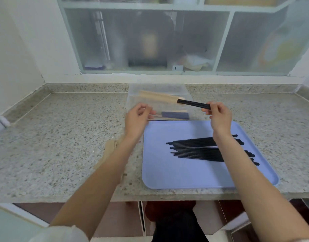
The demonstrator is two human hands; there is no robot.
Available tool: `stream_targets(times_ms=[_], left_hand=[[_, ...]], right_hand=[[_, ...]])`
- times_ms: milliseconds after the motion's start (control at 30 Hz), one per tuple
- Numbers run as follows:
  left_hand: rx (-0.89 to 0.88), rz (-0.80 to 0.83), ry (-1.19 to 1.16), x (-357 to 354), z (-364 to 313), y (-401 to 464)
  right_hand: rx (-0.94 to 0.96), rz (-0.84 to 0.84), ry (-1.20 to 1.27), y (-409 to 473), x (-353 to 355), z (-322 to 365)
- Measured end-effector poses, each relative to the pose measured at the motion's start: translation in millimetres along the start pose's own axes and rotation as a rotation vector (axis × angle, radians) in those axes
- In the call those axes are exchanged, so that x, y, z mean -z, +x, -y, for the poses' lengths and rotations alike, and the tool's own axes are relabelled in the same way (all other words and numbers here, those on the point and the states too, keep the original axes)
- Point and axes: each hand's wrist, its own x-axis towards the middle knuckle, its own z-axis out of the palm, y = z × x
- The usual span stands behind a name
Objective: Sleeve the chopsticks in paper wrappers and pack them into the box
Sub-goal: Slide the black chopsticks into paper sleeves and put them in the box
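My right hand (218, 116) pinches the thick end of a black chopstick pair (193, 103) whose tips sit inside a tan paper wrapper (159, 96), held over the clear plastic box (132, 102). My left hand (136, 119) hovers at the box's near left edge with its fingers loosely curled and nothing clearly in them. Inside the box lies a sleeved pair with a dark blue wrapper (174, 115). Several bare black chopsticks (199, 149) lie on the lilac tray (167, 172). Spare tan wrappers (110, 149) lie left of the tray, partly hidden by my left forearm.
The speckled granite counter (63, 137) stretches left of the tray. A frosted sliding window (150, 41) runs along the wall behind the box. The counter's front edge is just below the tray.
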Motion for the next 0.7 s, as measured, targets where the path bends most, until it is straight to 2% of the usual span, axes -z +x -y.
stream_targets(times_ms=[100, 167, 267, 333, 433, 533, 700], left_hand=[[-0.285, 0.001, 0.411, 12, 13, 42], [-0.365, 0.056, 0.633, 18, 23, 67], [-0.422, 0.109, 0.812, 22, 36, 84], [-0.465, 0.116, 0.85, 23, 44, 86], [-0.475, 0.103, 0.826, 25, 49, 84], [-0.463, 0.117, 0.824, 25, 47, 84], [-0.453, 0.147, 0.857, 29, 42, 77]], right_hand=[[0.078, 0.019, -0.175, 45, -17, 3], [0.104, 0.077, -0.311, 68, -37, 2], [0.101, 0.2, -0.445, 88, -64, -4], [0.046, 0.312, -0.52, 96, -76, -11], [0.022, 0.379, -0.629, 101, -82, -17], [0.187, 0.369, -0.881, 101, -80, -17], [0.448, 0.395, -0.777, 80, -63, -16]])
